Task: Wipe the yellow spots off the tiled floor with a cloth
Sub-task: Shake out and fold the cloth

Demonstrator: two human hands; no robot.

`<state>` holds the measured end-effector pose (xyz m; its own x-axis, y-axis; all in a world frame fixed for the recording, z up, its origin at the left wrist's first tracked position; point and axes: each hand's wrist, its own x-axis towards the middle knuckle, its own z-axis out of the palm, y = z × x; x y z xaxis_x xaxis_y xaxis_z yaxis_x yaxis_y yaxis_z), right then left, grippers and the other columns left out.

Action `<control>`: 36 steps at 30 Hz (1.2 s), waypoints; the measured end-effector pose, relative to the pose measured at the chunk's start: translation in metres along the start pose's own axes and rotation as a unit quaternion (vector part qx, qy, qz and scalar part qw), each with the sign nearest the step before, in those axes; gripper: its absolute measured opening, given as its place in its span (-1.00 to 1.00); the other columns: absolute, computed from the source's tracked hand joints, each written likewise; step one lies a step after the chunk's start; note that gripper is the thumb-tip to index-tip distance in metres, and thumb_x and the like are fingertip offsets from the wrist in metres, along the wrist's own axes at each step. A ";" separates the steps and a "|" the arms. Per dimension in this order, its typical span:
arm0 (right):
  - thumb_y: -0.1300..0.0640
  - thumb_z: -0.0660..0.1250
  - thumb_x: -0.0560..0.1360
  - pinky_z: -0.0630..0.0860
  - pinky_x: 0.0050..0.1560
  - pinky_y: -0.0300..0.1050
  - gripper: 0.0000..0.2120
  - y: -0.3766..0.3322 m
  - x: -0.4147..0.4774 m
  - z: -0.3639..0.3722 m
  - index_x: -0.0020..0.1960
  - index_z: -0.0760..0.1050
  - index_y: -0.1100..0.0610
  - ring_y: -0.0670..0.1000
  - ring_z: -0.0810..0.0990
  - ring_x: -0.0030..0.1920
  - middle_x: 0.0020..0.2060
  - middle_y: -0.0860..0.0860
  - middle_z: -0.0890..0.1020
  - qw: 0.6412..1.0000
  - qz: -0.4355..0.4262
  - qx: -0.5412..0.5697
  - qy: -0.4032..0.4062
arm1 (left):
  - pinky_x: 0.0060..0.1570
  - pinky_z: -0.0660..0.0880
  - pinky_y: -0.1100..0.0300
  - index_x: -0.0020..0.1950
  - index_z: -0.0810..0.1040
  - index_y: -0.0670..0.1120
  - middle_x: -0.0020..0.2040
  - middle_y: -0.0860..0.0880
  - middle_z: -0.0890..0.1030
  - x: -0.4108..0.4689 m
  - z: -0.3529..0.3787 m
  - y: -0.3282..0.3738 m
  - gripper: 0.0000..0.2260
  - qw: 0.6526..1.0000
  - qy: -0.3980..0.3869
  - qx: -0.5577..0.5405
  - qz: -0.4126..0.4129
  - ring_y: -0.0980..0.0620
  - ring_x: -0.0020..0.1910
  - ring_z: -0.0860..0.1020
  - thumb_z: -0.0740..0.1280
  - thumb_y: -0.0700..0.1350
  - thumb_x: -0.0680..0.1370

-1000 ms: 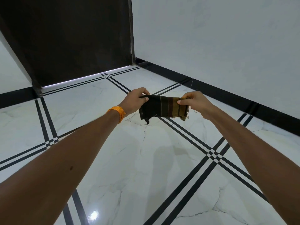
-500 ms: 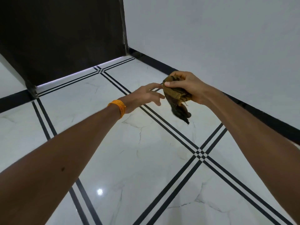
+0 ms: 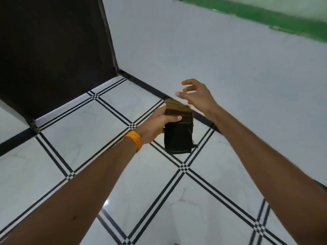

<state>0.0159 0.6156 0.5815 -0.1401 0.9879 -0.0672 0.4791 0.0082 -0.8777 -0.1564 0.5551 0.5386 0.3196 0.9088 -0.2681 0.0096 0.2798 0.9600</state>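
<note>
A small folded cloth [image 3: 178, 131], striped yellow-green, brown and black, hangs in the air above the white tiled floor [image 3: 85, 138]. My left hand [image 3: 159, 123], with an orange band at the wrist, grips the cloth near its upper part, thumb lying across the front. My right hand [image 3: 195, 95] hovers just above and to the right of the cloth, fingers spread and loosely bent, holding nothing. No yellow spots show on the visible floor tiles.
The floor has glossy white marble tiles with black triple-line borders. A dark brown door or panel [image 3: 53, 50] fills the far left corner. A white wall [image 3: 230, 76] with black skirting runs along the right, and a green band [image 3: 265, 16] sits high on it.
The cloth passed from my right hand to my left hand and now hangs flat and folded. My right hand let go and opened above it. The view tilted up toward the wall.
</note>
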 end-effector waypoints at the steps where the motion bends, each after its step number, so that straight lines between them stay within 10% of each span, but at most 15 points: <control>1: -0.18 0.50 0.43 0.59 0.10 -0.06 -0.52 -0.007 -0.011 -0.011 0.26 0.49 -0.02 -0.02 0.61 0.14 0.11 0.00 0.60 0.998 0.040 0.026 0.047 | 0.30 0.51 -0.11 0.32 0.54 0.01 0.20 -0.05 0.67 -0.008 0.012 0.020 -0.66 1.000 0.013 -0.025 0.003 -0.07 0.25 0.59 0.42 -0.16 0.54; 5: -0.24 0.41 0.49 0.65 0.12 0.03 -0.58 -0.059 -0.089 -0.073 0.14 0.64 0.07 0.11 0.69 0.10 0.03 0.10 0.72 0.951 0.213 0.225 0.008 | 0.25 0.55 -0.09 0.36 0.51 0.04 0.22 -0.03 0.66 -0.047 0.063 0.117 -0.56 0.999 0.010 -0.051 0.014 -0.09 0.26 0.59 0.45 -0.20 0.50; 9: -0.17 0.39 0.55 0.56 0.29 0.06 -0.57 -0.106 -0.157 -0.130 0.32 0.59 0.03 0.10 0.64 0.25 0.21 0.09 0.68 0.926 0.178 0.330 -0.042 | 0.27 0.54 -0.10 0.37 0.51 0.07 0.25 -0.01 0.64 -0.082 0.114 0.188 -0.54 0.998 -0.067 0.004 0.019 -0.07 0.27 0.58 0.43 -0.20 0.49; 21: 0.10 0.35 0.61 0.63 -0.11 -0.19 -0.89 -0.131 -0.436 -0.339 0.12 0.61 -0.01 -0.09 0.71 -0.02 -0.02 -0.05 0.74 0.917 0.128 0.208 0.317 | -0.06 0.60 0.14 0.31 0.55 0.10 0.15 0.05 0.68 -0.187 0.407 0.284 -0.67 0.952 -0.282 0.113 0.018 0.02 0.15 0.64 0.32 -0.20 0.59; 26: 0.00 0.28 0.65 0.60 0.10 -0.08 -0.86 -0.085 -0.568 -0.390 0.11 0.59 -0.04 -0.05 0.67 0.06 0.01 -0.05 0.71 0.888 0.159 0.165 0.399 | 0.01 0.66 -0.04 0.33 0.54 0.08 0.16 -0.04 0.68 -0.242 0.543 0.254 -0.69 0.925 -0.346 0.158 0.016 -0.04 0.11 0.67 0.27 -0.19 0.63; 36: 0.18 0.33 0.61 0.65 0.07 0.00 -0.78 -0.010 -0.962 -0.465 0.22 0.58 -0.01 0.07 0.71 0.08 0.05 0.01 0.74 0.697 0.181 0.355 0.596 | -0.24 0.58 0.17 0.23 0.55 -0.09 -0.03 -0.09 0.64 -0.464 0.867 0.160 -0.80 0.831 -0.511 0.215 0.051 -0.02 -0.17 0.63 0.25 -0.09 0.65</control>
<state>0.5484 -0.2630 0.8758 0.9011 0.3356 -0.2744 -0.3126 0.0644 -0.9477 0.5186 -0.0901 0.8869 0.9748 0.1232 -0.1860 0.2004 -0.1174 0.9726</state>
